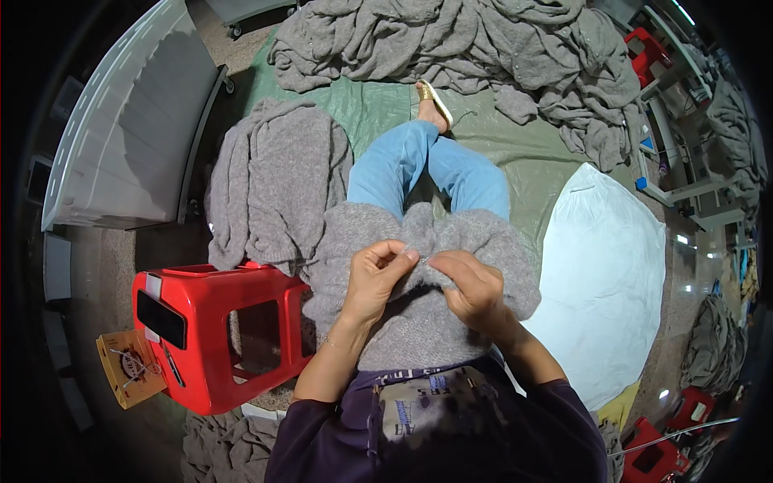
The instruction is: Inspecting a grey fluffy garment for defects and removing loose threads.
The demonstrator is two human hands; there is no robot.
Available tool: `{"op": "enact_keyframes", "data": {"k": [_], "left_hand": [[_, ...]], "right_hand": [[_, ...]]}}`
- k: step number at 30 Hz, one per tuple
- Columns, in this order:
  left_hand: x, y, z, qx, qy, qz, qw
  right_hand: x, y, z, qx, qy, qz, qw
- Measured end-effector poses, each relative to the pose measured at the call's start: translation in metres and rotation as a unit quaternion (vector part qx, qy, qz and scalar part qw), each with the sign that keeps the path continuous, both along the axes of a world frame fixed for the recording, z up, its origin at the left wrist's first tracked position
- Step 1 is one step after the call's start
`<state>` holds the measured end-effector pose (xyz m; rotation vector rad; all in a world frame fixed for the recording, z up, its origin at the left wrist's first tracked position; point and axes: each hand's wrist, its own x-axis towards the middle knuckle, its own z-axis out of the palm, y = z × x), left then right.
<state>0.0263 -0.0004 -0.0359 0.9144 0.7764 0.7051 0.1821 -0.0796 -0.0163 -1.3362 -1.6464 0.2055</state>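
Note:
A fuzzy grey knit garment (419,334) lies bunched across my lap, over light blue trousers. My left hand (377,278) has thumb and forefinger pinched together on a raised fold of it. Just to the right, my right hand (471,286) pinches the same fold, its fingers curled in. The fingertips of both hands are a small gap apart. Any fine thread or small tool between them is too small to make out.
At my left stands a red plastic stool (209,354) with a black phone (162,319), a small dark tool (174,366) and a yellow-orange box (129,369) at its side. Grey knits (278,177) are stacked beyond it, with a large heap (459,40) ahead. A white sack (600,290) lies right.

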Motion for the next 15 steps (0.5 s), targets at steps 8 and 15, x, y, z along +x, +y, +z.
{"op": "enact_keyframes", "data": {"k": [8,15], "left_hand": [[-0.0030,-0.0008,-0.0002,-0.050,-0.062,0.026,0.996],[-0.0015,-0.0007,0.0053,-0.090,-0.078,0.035,0.992]], "right_hand": [[-0.0041,0.0073,-0.0041,0.056,-0.103,-0.002,0.993],[-0.0039,0.0090,-0.0042,0.051,-0.129,0.011,0.990]]}}
